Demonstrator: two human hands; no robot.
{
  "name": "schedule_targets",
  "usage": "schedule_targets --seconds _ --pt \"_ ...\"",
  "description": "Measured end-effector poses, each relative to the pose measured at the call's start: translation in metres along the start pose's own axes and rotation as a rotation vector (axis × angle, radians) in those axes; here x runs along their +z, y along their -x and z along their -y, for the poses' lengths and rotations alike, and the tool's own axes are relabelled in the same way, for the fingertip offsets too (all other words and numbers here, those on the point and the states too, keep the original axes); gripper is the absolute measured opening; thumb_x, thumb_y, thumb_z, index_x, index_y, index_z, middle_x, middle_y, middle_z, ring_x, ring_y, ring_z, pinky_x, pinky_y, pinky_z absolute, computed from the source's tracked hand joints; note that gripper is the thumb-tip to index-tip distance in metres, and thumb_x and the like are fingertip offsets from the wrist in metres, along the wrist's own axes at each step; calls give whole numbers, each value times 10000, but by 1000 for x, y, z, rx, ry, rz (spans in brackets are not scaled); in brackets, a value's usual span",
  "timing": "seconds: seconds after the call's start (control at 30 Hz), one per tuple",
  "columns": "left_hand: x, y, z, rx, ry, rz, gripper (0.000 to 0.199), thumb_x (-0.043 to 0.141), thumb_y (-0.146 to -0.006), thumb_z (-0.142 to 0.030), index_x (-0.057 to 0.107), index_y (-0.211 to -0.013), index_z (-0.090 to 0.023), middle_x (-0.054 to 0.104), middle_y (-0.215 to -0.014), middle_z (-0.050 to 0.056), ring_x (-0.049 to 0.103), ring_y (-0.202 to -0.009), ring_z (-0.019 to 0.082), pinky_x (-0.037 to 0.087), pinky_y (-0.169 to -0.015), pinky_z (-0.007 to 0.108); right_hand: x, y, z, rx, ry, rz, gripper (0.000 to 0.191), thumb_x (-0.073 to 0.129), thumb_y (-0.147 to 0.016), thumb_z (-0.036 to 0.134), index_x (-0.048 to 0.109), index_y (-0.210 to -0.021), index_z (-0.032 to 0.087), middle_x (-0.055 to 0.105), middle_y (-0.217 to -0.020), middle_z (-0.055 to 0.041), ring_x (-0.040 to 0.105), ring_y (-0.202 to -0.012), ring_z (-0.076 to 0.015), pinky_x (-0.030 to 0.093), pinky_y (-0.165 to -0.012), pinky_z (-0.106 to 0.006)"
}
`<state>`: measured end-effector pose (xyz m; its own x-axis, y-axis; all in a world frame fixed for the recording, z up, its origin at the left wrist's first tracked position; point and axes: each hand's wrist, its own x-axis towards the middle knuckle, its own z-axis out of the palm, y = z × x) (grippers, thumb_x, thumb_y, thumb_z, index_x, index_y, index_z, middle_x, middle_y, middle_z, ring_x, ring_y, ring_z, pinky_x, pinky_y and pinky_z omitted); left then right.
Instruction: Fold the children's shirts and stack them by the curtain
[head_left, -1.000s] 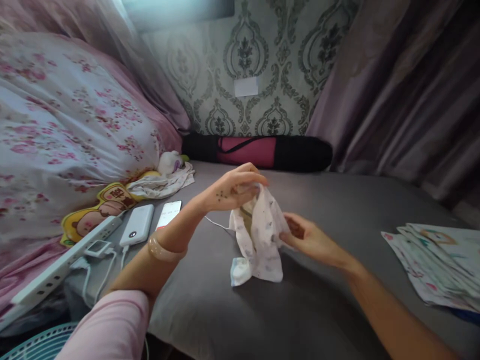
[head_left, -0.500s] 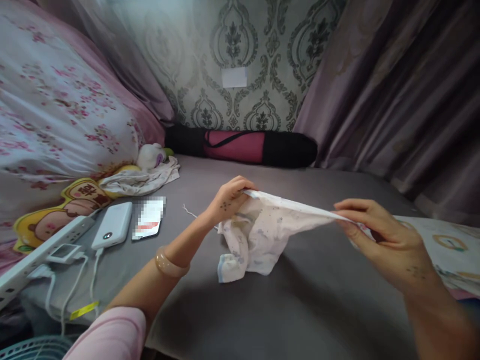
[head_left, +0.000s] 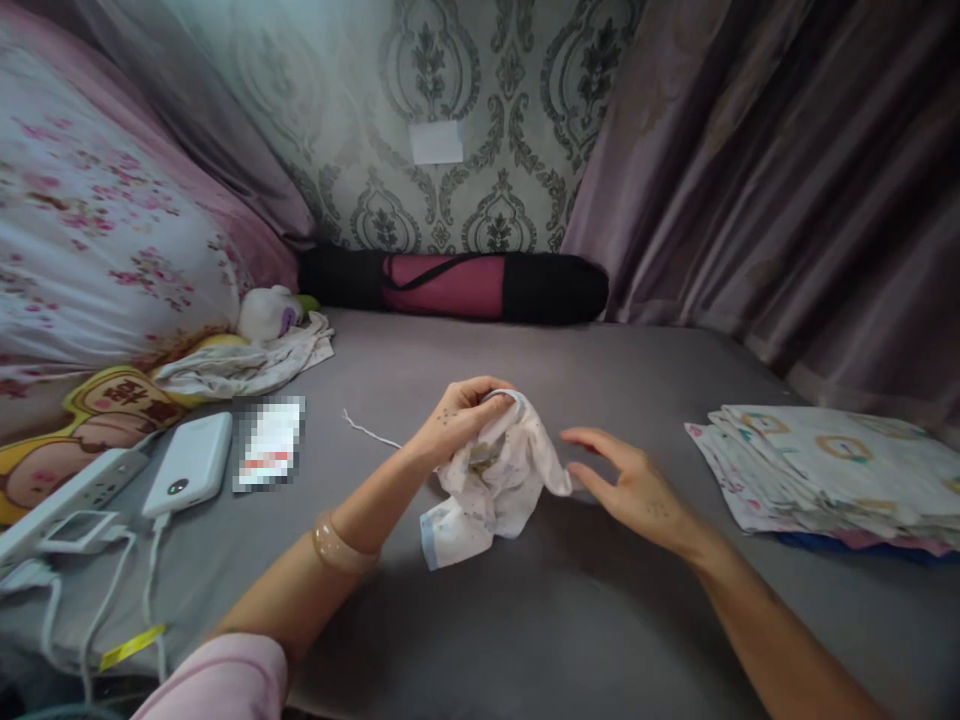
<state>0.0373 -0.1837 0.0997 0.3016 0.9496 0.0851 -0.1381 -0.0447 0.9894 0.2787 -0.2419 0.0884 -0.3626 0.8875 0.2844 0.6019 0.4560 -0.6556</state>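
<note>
A small white baby shirt [head_left: 491, 485] with faint prints and a blue-edged cuff is bunched up above the grey bed surface. My left hand [head_left: 469, 415] pinches its upper edge, and some fingertips are hidden in the cloth. A thin white string [head_left: 371, 433] trails out to the left beside that wrist. Just right of the shirt, my right hand [head_left: 626, 485] holds nothing, with thumb and fingers apart near a loose corner of the cloth. Whether a fingertip touches that corner I cannot tell.
A stack of folded cloths [head_left: 832, 480] lies at the right. On the left are a white power bank [head_left: 189, 460], a power strip [head_left: 75, 500] with cables, a blurred packet [head_left: 270, 445] and a plush toy [head_left: 268, 312]. A black-and-pink bag [head_left: 450, 285] lies along the wall.
The shirt's edge was stretched between both hands; my right hand has let go and come inward, and the cloth has slackened. The view has swung right, showing more of the folded stack.
</note>
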Motion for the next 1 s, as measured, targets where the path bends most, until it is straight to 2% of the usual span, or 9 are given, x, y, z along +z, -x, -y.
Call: schedule_targets --seconds 0.1,0.23,0.37,0.47,0.57,0.7,0.87,0.93,1.0 --pt "1 0 2 4 -16 -15 248 699 -755 -371 686 -874 -154 655 -730 9 572 -600 98 431 -564 200 12 -21 26 -125 -51 -74 315 532 -883 271 565 -1195 255 629 -1194 -45 582 -1108 -208 464 -971 -379" --pt "1 2 0 6 -43 -14 242 690 -763 -369 684 -870 -152 653 -731 11 566 -603 97 425 -565 204 29 -43 43 -137 -59 -256 208 601 -854 318 617 -1042 231 654 -1007 -51 615 -944 -205 504 -853 -361" --pt "-3 9 -7 54 -44 -69 266 718 -740 -353 677 -919 -161 670 -846 28 593 -714 114 452 -646 218 39 -55 33 -86 -130 -360 155 573 -875 347 640 -852 209 645 -850 -44 617 -780 -177 515 -732 -329" --pt "-14 19 -12 109 -86 -231 284 711 -752 -358 669 -960 -168 664 -925 39 596 -833 127 453 -729 224 34 -59 22 41 -252 -399 208 618 -839 404 641 -852 197 660 -823 -45 628 -740 -178 513 -693 -323" --pt "-26 34 -10 75 -155 -387 259 639 -815 -407 654 -861 -153 630 -778 18 560 -703 99 429 -648 210 27 -60 16 102 -329 -395 242 634 -823 429 638 -864 191 672 -812 -43 629 -723 -175 498 -674 -315" --pt "-28 58 -2 44 -242 -396 287 595 -841 -433 606 -773 -155 580 -667 -1 508 -606 94 408 -587 218 24 -60 11 102 -340 -388 257 624 -830 442 646 -881 191 672 -803 -36 613 -706 -166 480 -657 -303" --pt "-4 89 12 164 -653 -425 284 682 -759 -428 543 -817 -187 566 -753 4 514 -681 134 424 -625 259 29 -62 11 104 -367 -388 277 634 -822 457 653 -895 191 680 -817 -40 620 -714 -168 489 -666 -306" --pt "2 95 20 227 -841 -437 307 736 -696 -366 512 -822 -198 559 -795 6 514 -722 149 428 -653 274 30 -63 13 107 -362 -389 283 637 -818 463 654 -888 190 680 -810 -39 621 -704 -167 494 -652 -302" --pt "1 96 25 236 -921 -414 212 679 -728 -275 500 -817 -204 556 -783 0 513 -712 147 427 -656 278 27 -64 17 106 -336 -396 288 634 -819 471 654 -878 189 679 -801 -37 618 -690 -163 496 -637 -296"
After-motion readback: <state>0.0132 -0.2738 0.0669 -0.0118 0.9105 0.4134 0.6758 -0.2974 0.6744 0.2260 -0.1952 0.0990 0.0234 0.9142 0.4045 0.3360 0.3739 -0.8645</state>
